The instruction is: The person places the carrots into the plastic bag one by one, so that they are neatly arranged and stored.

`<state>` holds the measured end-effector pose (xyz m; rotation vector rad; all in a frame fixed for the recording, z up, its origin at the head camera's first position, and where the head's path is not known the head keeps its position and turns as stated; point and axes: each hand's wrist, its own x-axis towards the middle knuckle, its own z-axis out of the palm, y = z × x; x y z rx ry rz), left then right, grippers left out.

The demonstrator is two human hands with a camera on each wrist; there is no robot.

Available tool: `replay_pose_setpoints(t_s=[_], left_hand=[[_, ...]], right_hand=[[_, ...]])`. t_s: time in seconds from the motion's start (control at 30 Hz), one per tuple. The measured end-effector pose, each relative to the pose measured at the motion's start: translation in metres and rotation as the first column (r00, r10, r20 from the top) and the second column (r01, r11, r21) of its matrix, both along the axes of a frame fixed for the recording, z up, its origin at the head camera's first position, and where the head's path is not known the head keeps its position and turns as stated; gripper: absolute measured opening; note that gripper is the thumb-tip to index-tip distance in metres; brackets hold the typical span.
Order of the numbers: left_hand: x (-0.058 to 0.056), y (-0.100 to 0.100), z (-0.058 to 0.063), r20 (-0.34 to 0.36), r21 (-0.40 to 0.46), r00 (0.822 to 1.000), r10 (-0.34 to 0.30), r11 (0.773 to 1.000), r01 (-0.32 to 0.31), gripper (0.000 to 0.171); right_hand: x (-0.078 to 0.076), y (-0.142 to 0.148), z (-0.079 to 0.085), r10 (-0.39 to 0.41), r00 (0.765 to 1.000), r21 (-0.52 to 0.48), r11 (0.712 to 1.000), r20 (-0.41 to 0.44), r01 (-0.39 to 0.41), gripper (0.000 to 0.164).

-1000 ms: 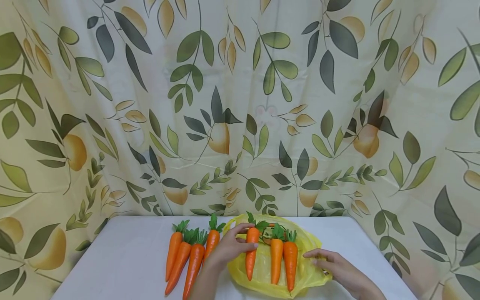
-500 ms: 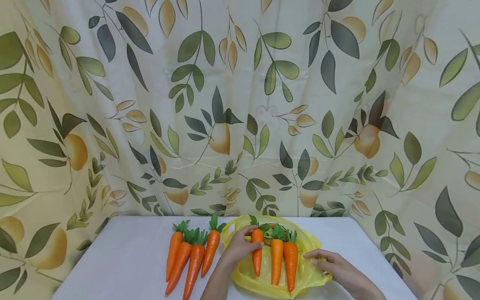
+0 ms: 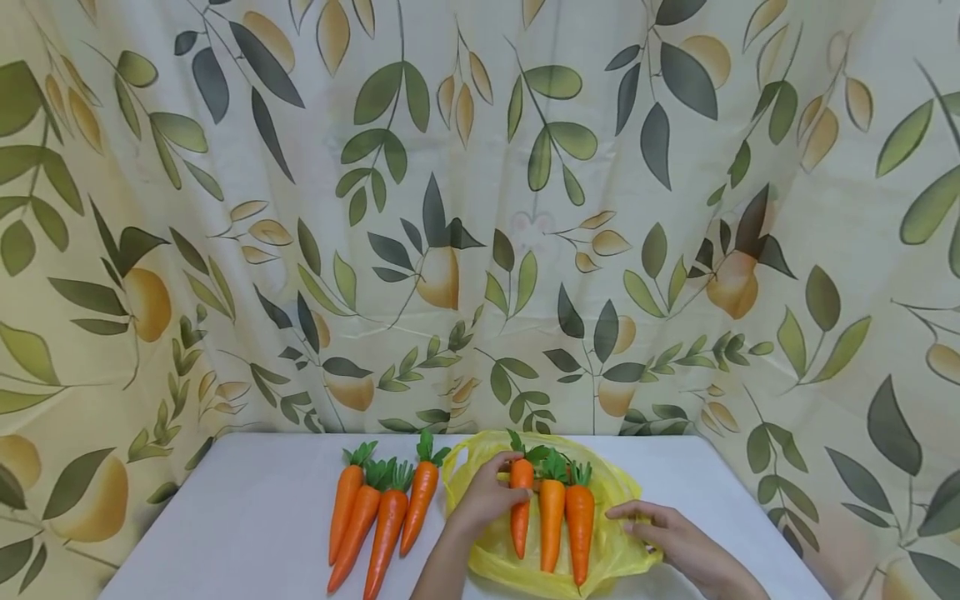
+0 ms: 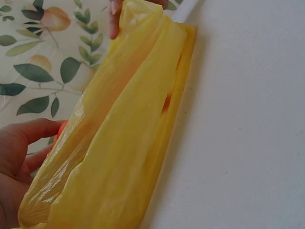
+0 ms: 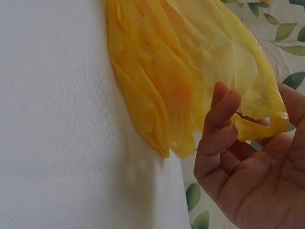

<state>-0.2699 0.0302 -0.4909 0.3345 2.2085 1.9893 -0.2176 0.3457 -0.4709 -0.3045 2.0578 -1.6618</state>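
My left hand (image 3: 483, 500) pinches an orange carrot (image 3: 521, 533) with a green leafy top between thumb and fingers, over the mouth of a yellow plastic bag (image 3: 491, 567). Two more carrots lie in the bag, a middle carrot (image 3: 551, 525) right beside the held one and a right-hand carrot (image 3: 580, 537). At the bag's right rim is my right hand (image 3: 678, 537); in the right wrist view its fingers (image 5: 221, 114) curl round the bag's edge. From the left wrist, the bag wall (image 4: 119, 143) hides most of the held carrot.
Left of the bag, several carrots (image 3: 387, 533) lie side by side on the white tabletop (image 3: 255, 517), leaves toward the back. A curtain (image 3: 480, 208) printed with leaves and fruit hangs behind the table and along both sides.
My left hand has moved right with its carrot, from the bag's left part to close beside the middle carrot. My right hand has stayed at the bag's rim.
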Motion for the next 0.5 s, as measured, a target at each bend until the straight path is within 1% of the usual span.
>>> replay_pose_setpoints(t_s=[0.1,0.2,0.37,0.5], left_hand=[[-0.001,0.001,-0.003,0.002,0.021,1.000,-0.013,1.000,0.013,0.061],[-0.002,0.002,-0.006,0.008,0.021,1.000,-0.017,1.000,0.016,0.061],[-0.004,0.005,-0.011,0.022,-0.003,1.000,-0.009,1.000,0.009,0.060],[-0.004,0.007,-0.015,0.019,0.006,1.000,0.006,1.000,-0.006,0.061]], right_hand=[[0.001,0.000,0.000,0.002,1.000,0.005,1.000,0.003,-0.002,0.041],[0.001,-0.001,0.000,0.004,1.000,0.005,1.000,0.006,-0.004,0.040],[0.001,-0.001,-0.001,-0.016,1.000,0.020,1.000,0.012,0.016,0.038],[0.000,0.000,-0.003,-0.018,1.000,0.022,1.000,0.002,0.017,0.037]])
